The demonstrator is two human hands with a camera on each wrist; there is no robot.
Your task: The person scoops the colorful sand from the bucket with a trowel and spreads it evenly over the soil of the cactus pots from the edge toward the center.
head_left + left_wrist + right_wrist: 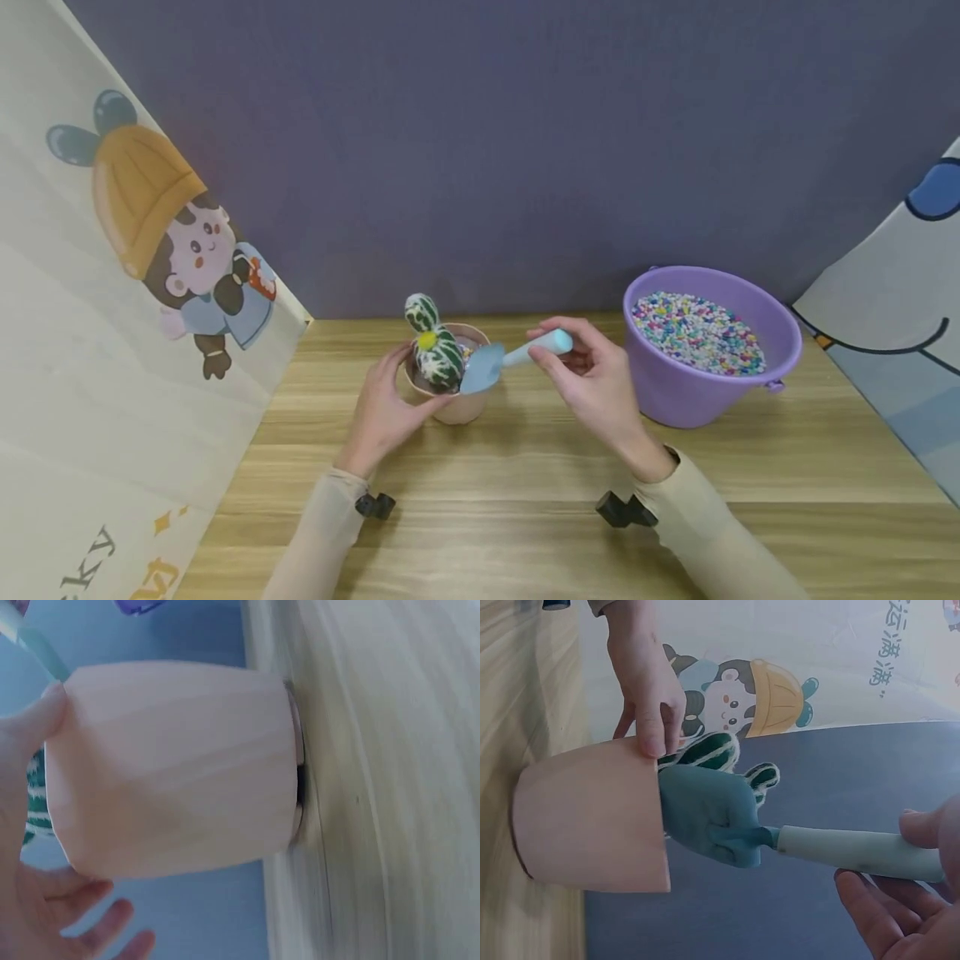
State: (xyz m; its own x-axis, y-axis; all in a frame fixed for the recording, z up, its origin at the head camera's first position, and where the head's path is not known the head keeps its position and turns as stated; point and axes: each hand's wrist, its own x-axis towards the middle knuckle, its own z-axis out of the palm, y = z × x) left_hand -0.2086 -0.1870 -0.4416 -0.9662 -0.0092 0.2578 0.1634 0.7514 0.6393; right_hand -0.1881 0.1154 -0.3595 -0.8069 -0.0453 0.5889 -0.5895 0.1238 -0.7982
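A pale pink flower pot stands on the wooden table, holding a knitted-looking green and white cactus with a yellow flower. My left hand grips the pot at its rim, thumb on the near side and fingers round the left side. Between thumb and fingers, my right hand holds a small blue trowel by its light handle. The trowel's blade tilts down over the pot's right rim, its tip inside the opening beside the cactus. Some small coloured beads show in the pot.
To the right of my right hand stands a purple bucket with many small multicoloured beads inside. A dark blue-grey partition rises behind the table. White panels with cartoon prints flank both sides.
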